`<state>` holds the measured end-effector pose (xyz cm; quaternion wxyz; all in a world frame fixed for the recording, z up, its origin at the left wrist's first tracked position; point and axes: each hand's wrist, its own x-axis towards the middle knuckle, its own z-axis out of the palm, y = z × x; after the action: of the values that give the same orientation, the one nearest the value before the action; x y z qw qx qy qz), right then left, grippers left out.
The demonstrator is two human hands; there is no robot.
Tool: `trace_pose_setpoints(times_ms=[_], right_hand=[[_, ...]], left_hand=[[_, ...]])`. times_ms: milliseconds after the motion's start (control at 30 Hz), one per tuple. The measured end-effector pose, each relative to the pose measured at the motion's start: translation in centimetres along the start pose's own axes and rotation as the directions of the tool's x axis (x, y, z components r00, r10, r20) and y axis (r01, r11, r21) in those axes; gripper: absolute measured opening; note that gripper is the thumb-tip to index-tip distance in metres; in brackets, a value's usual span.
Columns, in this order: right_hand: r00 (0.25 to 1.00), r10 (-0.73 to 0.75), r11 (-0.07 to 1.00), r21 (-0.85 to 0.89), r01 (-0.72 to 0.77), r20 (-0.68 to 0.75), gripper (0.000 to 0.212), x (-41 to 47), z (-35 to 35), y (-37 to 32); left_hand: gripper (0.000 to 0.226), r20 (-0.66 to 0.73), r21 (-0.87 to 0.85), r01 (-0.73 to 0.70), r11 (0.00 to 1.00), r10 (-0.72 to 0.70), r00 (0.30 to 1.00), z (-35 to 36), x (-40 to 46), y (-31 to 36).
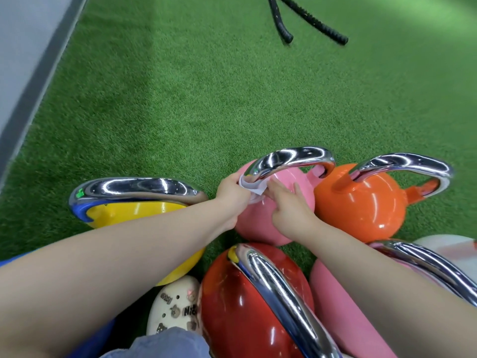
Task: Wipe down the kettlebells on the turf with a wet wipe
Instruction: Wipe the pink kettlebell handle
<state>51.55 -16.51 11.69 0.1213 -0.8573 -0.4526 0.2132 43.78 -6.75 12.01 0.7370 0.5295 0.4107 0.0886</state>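
Several glossy kettlebells with chrome handles stand close together on green turf (206, 99). The pink kettlebell (296, 182) is in the middle. My left hand (232, 195) grips a white wet wipe (251, 187) wrapped around the left end of its chrome handle (291, 158). My right hand (289, 205) lies on the pink body, fingers reaching to the wipe's edge. A yellow kettlebell (144, 210) stands to the left, an orange one (361, 202) to the right, a red one (242, 301) nearest me.
Another pink kettlebell (333, 306) and a white one (449, 246) sit at lower right. A white clog (175, 306) shows beside the red kettlebell. Two black rope ends (309, 24) lie far ahead. A grey floor strip (28, 47) borders the turf on the left.
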Motion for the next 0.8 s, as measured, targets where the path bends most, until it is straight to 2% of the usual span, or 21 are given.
trace_pose_setpoints(times_ms=[300,400,467,667,733,800], right_hand=[[0.996,0.08,0.965,0.247,-0.09,0.051,0.071,1.6,0.9,0.5],[0.991,0.126,0.88,0.456,-0.136,0.053,0.061,2.1,0.5,0.5],[0.985,0.16,0.782,0.601,-0.166,0.064,0.056,1.8,-0.5,0.0],[0.989,0.145,0.551,0.832,-0.059,-0.026,0.061,0.6,-1.7,-0.8],[0.988,0.154,0.539,0.84,-0.066,-0.021,0.064,0.4,-1.6,-0.7],[0.99,0.14,0.584,0.807,-0.086,0.004,0.069,0.2,-1.4,-0.8]], left_hand=[[0.037,-0.1,0.098,-0.194,0.976,0.204,0.974,0.6,-0.2,-0.6],[0.047,-0.136,0.132,-0.251,0.959,0.268,0.954,0.5,-0.2,0.1],[0.051,-0.137,0.149,-0.287,0.946,0.307,0.942,0.5,-0.2,0.3],[0.039,-0.089,0.284,-0.414,0.865,0.454,0.887,1.1,-0.2,1.6],[0.034,-0.059,0.355,-0.458,0.815,0.508,0.859,1.3,0.0,1.8],[0.033,-0.02,0.462,-0.482,0.744,0.553,0.833,1.2,0.3,1.4]])
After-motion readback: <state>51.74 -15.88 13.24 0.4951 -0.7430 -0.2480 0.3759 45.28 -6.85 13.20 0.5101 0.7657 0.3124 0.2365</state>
